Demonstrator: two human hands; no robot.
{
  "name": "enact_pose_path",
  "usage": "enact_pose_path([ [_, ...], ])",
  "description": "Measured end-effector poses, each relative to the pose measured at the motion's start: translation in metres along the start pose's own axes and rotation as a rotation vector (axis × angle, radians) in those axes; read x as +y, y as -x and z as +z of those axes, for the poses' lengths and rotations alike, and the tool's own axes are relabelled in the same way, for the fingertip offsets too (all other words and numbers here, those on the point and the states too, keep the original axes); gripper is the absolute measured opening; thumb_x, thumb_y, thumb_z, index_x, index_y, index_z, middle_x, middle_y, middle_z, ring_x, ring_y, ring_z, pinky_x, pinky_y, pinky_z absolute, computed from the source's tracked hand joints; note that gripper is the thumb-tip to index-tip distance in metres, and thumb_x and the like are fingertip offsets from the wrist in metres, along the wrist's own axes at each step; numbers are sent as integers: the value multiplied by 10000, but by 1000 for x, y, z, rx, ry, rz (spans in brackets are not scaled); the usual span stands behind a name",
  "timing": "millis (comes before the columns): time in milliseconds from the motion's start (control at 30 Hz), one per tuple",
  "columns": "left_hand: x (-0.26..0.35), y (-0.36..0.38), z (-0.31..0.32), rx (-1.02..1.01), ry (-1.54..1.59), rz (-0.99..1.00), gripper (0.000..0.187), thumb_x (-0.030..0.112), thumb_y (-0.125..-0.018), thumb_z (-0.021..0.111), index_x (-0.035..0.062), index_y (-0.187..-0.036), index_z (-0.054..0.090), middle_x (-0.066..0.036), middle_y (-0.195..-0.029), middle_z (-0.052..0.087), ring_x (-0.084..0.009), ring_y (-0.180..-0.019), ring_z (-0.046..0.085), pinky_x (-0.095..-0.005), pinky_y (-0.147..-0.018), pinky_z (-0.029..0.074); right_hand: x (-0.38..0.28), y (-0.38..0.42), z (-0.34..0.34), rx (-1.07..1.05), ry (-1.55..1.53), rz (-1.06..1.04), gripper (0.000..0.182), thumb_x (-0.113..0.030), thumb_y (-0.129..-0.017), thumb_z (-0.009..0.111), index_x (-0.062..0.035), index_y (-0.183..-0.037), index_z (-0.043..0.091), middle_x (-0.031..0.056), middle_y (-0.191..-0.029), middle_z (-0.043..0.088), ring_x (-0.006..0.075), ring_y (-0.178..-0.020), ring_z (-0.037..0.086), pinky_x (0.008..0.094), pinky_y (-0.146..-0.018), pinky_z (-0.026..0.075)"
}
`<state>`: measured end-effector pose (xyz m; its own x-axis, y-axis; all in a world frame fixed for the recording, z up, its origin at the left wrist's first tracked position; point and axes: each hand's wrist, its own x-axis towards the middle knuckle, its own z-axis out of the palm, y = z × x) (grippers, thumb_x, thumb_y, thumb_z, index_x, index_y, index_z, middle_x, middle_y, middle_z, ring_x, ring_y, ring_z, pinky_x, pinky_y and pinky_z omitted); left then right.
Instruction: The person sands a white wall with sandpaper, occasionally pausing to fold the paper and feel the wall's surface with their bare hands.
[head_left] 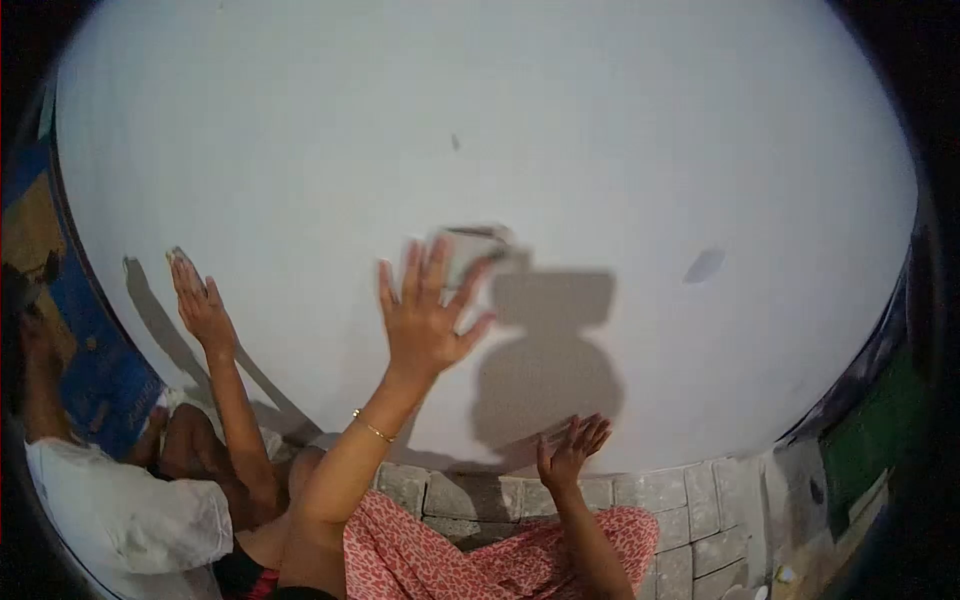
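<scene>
My left hand (425,315), with a bracelet at the wrist, is raised in front of a large white surface (650,150). Its fingers are spread and slightly blurred. Behind the index finger and thumb shows a pale, roughly rectangular patch (465,258) with dark edges, partly hidden by the hand. Lower and to the right, my right hand (570,455) is near the bottom edge of the white surface, fingers stretched out and nothing visible in them. My head's shadow (548,385) falls between the two hands.
A person in a white shirt (130,510) sits at left, one hand (205,310) raised at the surface. Grey paving blocks (640,490) run along the lower edge, around my patterned red clothing (430,555). Blue sheeting (95,370) lies left, something green (865,440) right.
</scene>
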<state>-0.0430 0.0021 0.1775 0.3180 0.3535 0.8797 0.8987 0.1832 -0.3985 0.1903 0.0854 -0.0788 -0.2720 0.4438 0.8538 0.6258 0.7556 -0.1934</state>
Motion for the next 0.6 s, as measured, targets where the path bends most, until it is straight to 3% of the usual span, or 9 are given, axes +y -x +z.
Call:
enact_pose_path([
  [67, -14, 6, -6, 152, 43, -485, 640, 382, -872, 530, 169, -1431, 303, -195, -1501, 153, -419, -1378, 105, -646, -1042, 65, -2, 2, -2, 8, -21, 31, 783, -382, -874, 536, -113, -1473, 110, 202, -1518, -35, 382, -1397, -63, 572, -1076, -38],
  [167, -7, 19, 5, 318, 89, -686, 666, 382, -868, 539, 176, -1442, 268, -190, -1498, 156, -412, -1380, 99, -649, -1039, 59, -1, 4, -6, -52, -30, 37, 776, -381, -880, 528, -103, -1472, 110, 211, -1515, -34, 392, -1393, -73, 586, -1065, -47],
  [233, 17, 33, 3, 239, 133, -644, 652, 373, -879, 526, 165, -1440, 267, -212, -1490, 149, -425, -1378, 78, -649, -1039, 49, 1, 6, -4, -29, -35, 42, 772, -385, -883, 523, -102, -1472, 113, 216, -1514, -34, 398, -1391, -75, 594, -1058, -47],
  [300, 18, 58, 10, -26, 60, -173, 646, 410, -893, 494, 140, -1434, 269, -240, -1487, 120, -446, -1372, 57, -655, -1036, 40, -2, 6, 2, -7, -72, 30, 767, -389, -887, 519, -100, -1472, 115, 220, -1512, -35, 405, -1389, -78, 603, -1052, -47],
  [333, 13, 70, 8, -30, 39, -176, 646, 410, -893, 494, 140, -1434, 269, -240, -1487, 120, -446, -1372, 57, -655, -1036, 40, -4, 7, 2, -3, -62, 52, 761, -392, -889, 515, -102, -1472, 120, 223, -1512, -32, 412, -1386, -77, 607, -1050, -42],
  [400, 1, 82, 6, 79, 66, -577, 669, 419, -906, 449, 99, -1448, 223, -234, -1494, 95, -433, -1376, 70, -615, -1061, 17, -5, 9, 6, 21, -52, 86, 762, -391, -886, 523, -105, -1471, 128, 229, -1510, -20, 430, -1380, -76, 618, -1042, -33],
  [500, -6, 87, 7, 129, 31, -627, 678, 470, -917, 407, 80, -1443, 228, -227, -1497, 95, -424, -1380, 62, -615, -1061, 18, -2, 13, 5, -17, -59, 52, 809, -377, -862, 554, -112, -1474, 94, 256, -1498, -31, 484, -1361, -61, 651, -1030, -22],
  [567, 7, 83, 8, 112, 114, -699, 676, 535, -911, 384, 147, -1447, 243, -207, -1506, 87, -419, -1384, 50, -625, -1056, 1, -9, 15, 1, -76, -41, 101, 823, -383, -862, 555, -89, -1470, 84, 281, -1486, -51, 488, -1357, -74, 651, -1026, -19],
  [600, 10, 84, 9, 76, 145, -589, 670, 556, -898, 401, 198, -1445, 251, -197, -1509, 85, -420, -1385, 46, -631, -1052, -13, -14, 13, 0, -77, -46, 115, 824, -388, -863, 557, -68, -1465, 94, 285, -1485, -57, 470, -1364, -76, 634, -1032, -21],
])
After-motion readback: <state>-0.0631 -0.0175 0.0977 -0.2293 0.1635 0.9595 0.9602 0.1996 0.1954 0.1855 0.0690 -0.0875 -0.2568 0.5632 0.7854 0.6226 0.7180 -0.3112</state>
